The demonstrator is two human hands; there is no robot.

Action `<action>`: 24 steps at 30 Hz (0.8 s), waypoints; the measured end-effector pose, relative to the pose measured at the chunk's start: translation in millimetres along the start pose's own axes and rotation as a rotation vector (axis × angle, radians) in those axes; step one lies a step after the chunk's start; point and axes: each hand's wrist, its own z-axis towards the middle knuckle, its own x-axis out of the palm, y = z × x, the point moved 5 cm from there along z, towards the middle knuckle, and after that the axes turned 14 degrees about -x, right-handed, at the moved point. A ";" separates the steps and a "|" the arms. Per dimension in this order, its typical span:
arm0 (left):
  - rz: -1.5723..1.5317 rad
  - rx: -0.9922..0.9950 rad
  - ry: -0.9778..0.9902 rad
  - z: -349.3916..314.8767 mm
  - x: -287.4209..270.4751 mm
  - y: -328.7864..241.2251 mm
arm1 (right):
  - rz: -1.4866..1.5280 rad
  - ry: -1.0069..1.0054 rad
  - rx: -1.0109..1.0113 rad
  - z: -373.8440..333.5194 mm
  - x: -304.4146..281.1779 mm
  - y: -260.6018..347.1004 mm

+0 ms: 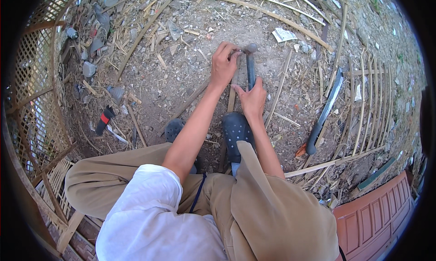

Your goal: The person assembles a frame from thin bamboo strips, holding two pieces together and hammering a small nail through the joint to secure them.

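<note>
Our right hand grips a black-handled, grey-headed metal hammer over stony brown ground; our left hand, fingers bent, is beside its head; whether they hold anything, we cannot tell.

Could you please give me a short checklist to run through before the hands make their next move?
1. Hammer gripped by the right hand: ok, held by its handle.
2. Left hand well away from the hammer's head: not ok, its fingertips are close beside it.
3. Machete apart from both hands: ok, it lies off to the right.
4. Small item pinched by the left hand: cannot tell, too small to make out.
</note>
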 end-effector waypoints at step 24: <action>-0.156 -0.165 0.186 29.6 1.3 16.4 | 0.131 -0.137 -0.183 -20.5 -23.1 8.0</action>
